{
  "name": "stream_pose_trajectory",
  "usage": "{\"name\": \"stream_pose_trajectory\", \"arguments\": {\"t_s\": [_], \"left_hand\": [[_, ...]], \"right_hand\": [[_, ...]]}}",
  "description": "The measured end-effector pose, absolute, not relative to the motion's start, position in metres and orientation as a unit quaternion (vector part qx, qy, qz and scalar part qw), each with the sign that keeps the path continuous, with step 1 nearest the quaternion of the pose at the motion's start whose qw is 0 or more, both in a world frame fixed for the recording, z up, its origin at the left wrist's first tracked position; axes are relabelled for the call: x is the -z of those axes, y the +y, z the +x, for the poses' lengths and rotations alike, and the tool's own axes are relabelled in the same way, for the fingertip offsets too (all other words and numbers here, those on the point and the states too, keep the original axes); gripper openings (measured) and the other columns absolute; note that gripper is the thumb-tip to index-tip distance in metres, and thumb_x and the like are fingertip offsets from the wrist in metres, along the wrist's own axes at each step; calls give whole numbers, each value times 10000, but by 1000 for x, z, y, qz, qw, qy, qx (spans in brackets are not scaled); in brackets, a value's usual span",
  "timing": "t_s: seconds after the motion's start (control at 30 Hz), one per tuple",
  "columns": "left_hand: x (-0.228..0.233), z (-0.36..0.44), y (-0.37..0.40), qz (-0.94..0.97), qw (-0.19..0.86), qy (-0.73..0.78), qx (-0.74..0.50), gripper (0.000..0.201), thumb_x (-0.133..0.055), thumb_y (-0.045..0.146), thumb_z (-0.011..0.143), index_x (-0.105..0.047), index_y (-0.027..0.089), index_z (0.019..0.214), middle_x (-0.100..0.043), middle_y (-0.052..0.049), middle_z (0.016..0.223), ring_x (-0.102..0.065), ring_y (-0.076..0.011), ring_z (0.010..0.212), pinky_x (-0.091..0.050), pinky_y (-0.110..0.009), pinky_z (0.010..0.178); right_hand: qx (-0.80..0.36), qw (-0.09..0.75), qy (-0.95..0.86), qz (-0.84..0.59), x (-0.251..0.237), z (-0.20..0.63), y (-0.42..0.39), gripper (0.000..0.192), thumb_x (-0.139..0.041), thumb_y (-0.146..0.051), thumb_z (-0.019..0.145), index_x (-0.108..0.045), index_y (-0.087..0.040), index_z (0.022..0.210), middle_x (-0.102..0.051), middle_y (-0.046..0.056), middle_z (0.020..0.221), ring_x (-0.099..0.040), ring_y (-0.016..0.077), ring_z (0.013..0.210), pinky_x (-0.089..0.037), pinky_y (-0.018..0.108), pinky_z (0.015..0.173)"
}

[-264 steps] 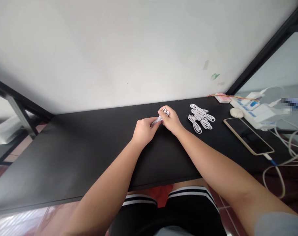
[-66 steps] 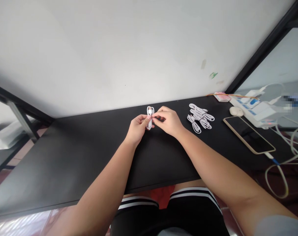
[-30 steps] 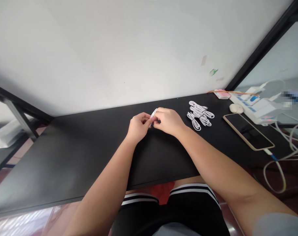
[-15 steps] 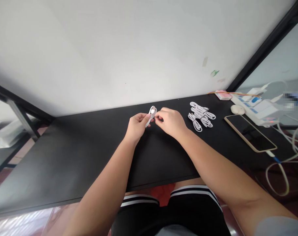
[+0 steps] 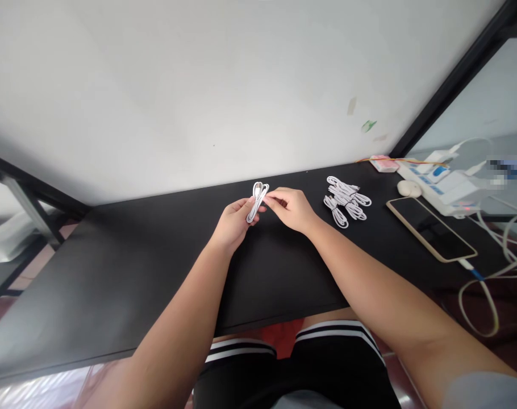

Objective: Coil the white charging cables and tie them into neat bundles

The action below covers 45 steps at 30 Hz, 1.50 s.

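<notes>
1. Your left hand (image 5: 235, 218) pinches a white coiled cable (image 5: 255, 200), folded into a narrow bundle, above the desk (image 5: 126, 255).
2. Your right hand (image 5: 290, 209) pinches its upper end.
3. No writing is legible.

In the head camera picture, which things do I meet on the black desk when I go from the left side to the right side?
left hand → coiled white cable held in it → right hand → pile of bundled white cables → white mouse → phone lying flat → white power strip

Head view, down over desk (image 5: 113, 272)
</notes>
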<state>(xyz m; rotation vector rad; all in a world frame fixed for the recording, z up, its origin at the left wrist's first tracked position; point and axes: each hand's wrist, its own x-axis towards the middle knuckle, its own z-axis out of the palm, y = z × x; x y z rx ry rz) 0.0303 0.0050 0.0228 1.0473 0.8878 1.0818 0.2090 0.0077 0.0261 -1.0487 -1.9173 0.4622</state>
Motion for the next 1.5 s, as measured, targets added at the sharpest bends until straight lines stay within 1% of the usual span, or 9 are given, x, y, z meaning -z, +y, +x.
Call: {"name": "stream_pose_trajectory", "arguments": {"t_s": [0.27, 0.5, 0.67, 0.77, 0.93, 1.1, 1.27, 1.37, 1.5], "left_hand": [[-14, 34, 6, 531, 572, 430, -454, 290, -556, 408, 917, -674, 162, 819, -657, -62, 796, -520, -109, 605, -399, -236, 528], [-17, 38, 3, 488, 616, 409, -464, 251, -567, 328, 882, -550, 176, 684, -476, -5, 663, -389, -87, 527, -300, -233, 464], [-19, 40, 1, 486, 612, 406, -474, 269, -601, 358, 882, -524, 178, 698, -435, 12, 662, -362, -73, 522, -272, -221, 460], [-18, 40, 2, 498, 603, 416, -465, 275, -609, 409, 885, -555, 180, 743, -433, 19, 656, -365, -74, 523, -277, -222, 465], [-11, 37, 5, 545, 564, 429, -448, 300, -568, 451, 912, -588, 182, 781, -447, 17, 665, -382, -85, 541, -290, -227, 483], [-9, 35, 5, 628, 457, 470, -419, 304, -501, 415, 951, -592, 191, 768, -492, 6, 670, -431, -116, 585, -336, -243, 542], [-17, 40, 0, 670, 362, 498, -415, 248, -495, 338, 956, -645, 200, 813, -600, -16, 726, -529, -165, 689, -381, -271, 654], [-20, 45, -3, 675, 331, 506, -422, 241, -466, 297, 969, -671, 204, 882, -646, -34, 785, -574, -187, 751, -403, -284, 707], [-19, 49, -4, 668, 316, 503, -448, 253, -439, 306, 987, -665, 202, 940, -672, -50, 873, -585, -187, 795, -416, -287, 723]], "right_hand": [[-243, 445, -743, -437, -24, 205, 8, 265, -598, -368, 925, -728, -173, 803, -679, 8, 739, -547, 116, 634, -405, 246, 629], [-264, 449, -725, -451, -19, 202, 10, 235, -616, -360, 895, -713, -163, 814, -636, 0, 673, -512, 113, 595, -393, 248, 597], [-187, 464, -752, -429, -22, 202, 7, 128, -675, -271, 847, -711, -190, 939, -645, 18, 854, -491, 95, 593, -419, 245, 616], [-158, 439, -781, -415, -25, 203, 6, 134, -672, -244, 859, -726, -214, 978, -634, 24, 905, -495, 100, 622, -419, 251, 638], [-144, 384, -814, -411, -30, 205, 5, 73, -625, -191, 889, -692, -189, 861, -595, 17, 867, -521, 111, 676, -400, 251, 658], [-111, 307, -842, -429, -35, 203, 1, 108, -535, -146, 928, -618, -173, 863, -578, 35, 904, -516, 135, 726, -376, 267, 666], [-45, 258, -841, -474, -38, 195, -6, 153, -477, -185, 979, -618, -161, 925, -617, 97, 986, -547, 185, 806, -360, 296, 658], [-49, 257, -819, -510, -40, 190, -10, 144, -499, -185, 970, -634, -158, 928, -650, 102, 945, -566, 191, 771, -358, 303, 649], [-107, 314, -787, -521, -40, 190, -11, 134, -552, -160, 936, -654, -178, 850, -685, 53, 823, -578, 163, 676, -370, 288, 644]]}}
